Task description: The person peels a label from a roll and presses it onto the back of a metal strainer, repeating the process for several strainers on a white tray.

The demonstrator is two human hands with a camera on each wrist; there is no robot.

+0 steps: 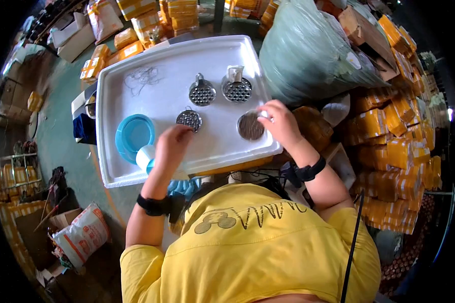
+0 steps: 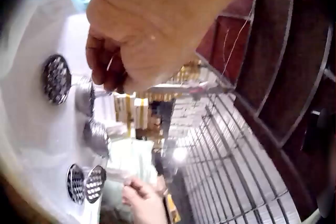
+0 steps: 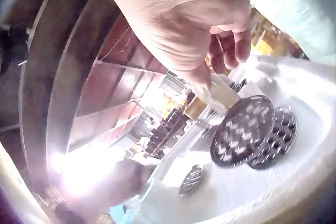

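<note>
A white foam tray (image 1: 156, 174) holds several round, shiny metal discs with rows of holes. My left hand (image 1: 172, 144) pinches the near edge of a small perforated metal disc (image 1: 189, 120), fingers curled together. My right hand (image 1: 283, 123) pinches a white strip (image 3: 223, 97) at the rim of another perforated metal disc (image 3: 239, 134), which is tilted and overlaps one more disc (image 3: 278, 140) in the right wrist view. Farther back lie a disc with a short metal tab (image 1: 202, 94) and a disc with a white-wrapped tab (image 1: 236, 91).
Left of my left hand sits a light-blue round tub (image 1: 120, 144), with a white and blue cup-like piece (image 1: 144, 160) partly behind the forearm. Thin tangled wire (image 1: 143, 80) lies at the tray's back left. A large pale-green sack (image 1: 308, 55) stands at the right; taped parcels (image 1: 384, 177) are stacked beyond.
</note>
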